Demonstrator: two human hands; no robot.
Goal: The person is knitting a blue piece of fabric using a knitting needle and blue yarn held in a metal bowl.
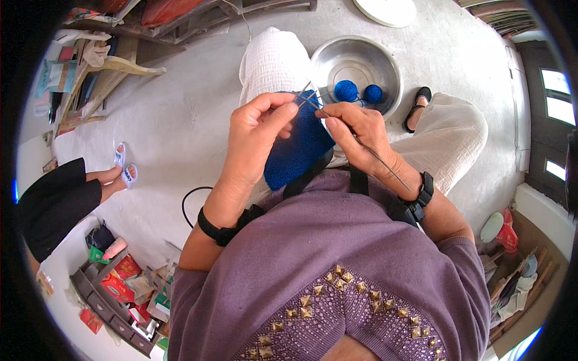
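A piece of blue knitting (pixel 298 144) hangs between my hands and drapes over my lap. My left hand (pixel 262 122) pinches the work near its top edge, where the tips of thin metal knitting needles cross. In my right hand (pixel 356 135) is a long grey knitting needle (pixel 384 163), whose back end runs past my wrist. Beyond my hands, a steel basin (pixel 390 58) stands on the floor. Inside it lie a larger ball of blue yarn (pixel 346 91) and a smaller blue yarn ball (pixel 373 94). The stitches under my fingers are partly hidden.
Another person stands at the left in white slides (pixel 119 155). A wooden stand (pixel 108 67) with its leg sticking out is at the upper left. A cluttered drawer cabinet (pixel 104 311) is at the lower left. A round white lid (pixel 388 9) lies beyond the basin.
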